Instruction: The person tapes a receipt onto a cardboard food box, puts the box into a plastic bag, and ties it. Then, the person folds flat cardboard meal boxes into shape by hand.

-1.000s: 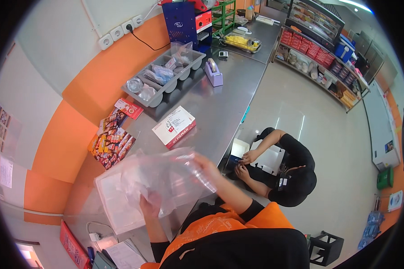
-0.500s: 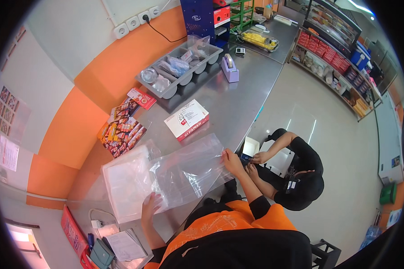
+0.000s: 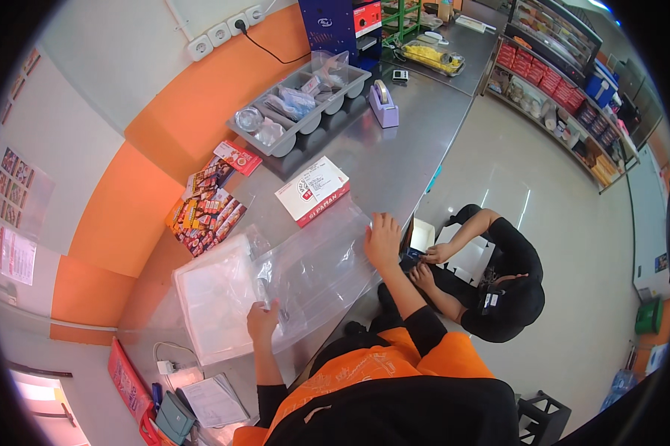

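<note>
A clear plastic bag lies stretched across the metal counter, its left end over a stack of clear and whitish plastic bags. My left hand is closed on the bag's near left edge. At its right end, by the counter's edge, my right hand grips the bag, with the fingertips partly hidden. Just beyond the bag sits a closed white and red cardboard box, apart from both hands.
Colourful leaflets, a grey divided tray of packets and a lilac tape dispenser are farther along the counter. A co-worker crouches at the right, hands at an open box. Notebook pages lie near left.
My left hand, whose fingers were spread at the bag's edge, has moved slightly right and closed on it. My right hand has shifted a little farther away along the bag's end.
</note>
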